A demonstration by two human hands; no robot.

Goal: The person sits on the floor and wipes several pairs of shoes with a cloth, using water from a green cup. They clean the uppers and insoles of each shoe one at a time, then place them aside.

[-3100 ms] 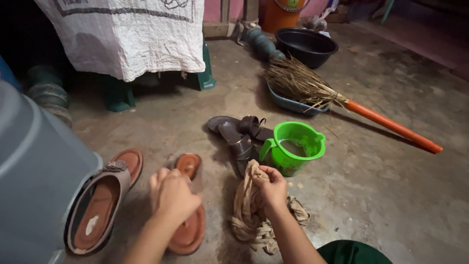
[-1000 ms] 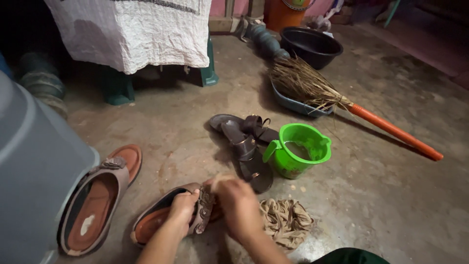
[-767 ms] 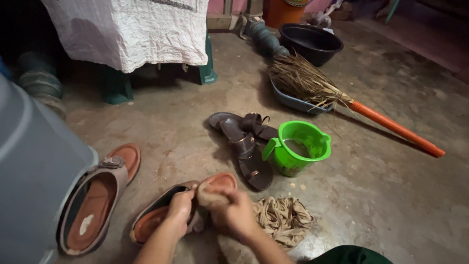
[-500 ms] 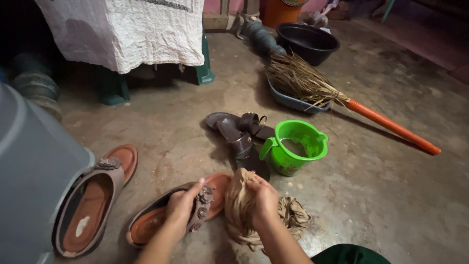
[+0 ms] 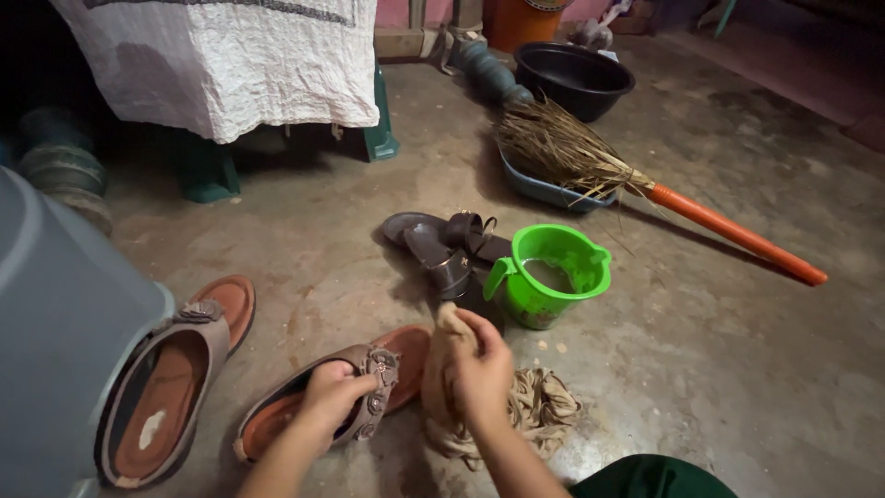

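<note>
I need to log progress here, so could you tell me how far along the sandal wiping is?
In hand: the left hand steadies a brown sandal on the floor while the right hand grips a bunched tan rag. Its mate leans on a grey container; whether it is clean cannot be told. The dark sandals beside the green jug lie untouched.

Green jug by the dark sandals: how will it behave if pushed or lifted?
The green jug appears to hold some liquid, so a hard push would probably slosh it. Its base looks narrower than its rim, so it may tip. The side handle should allow a steady lift; thin plastic, likely light.
</note>
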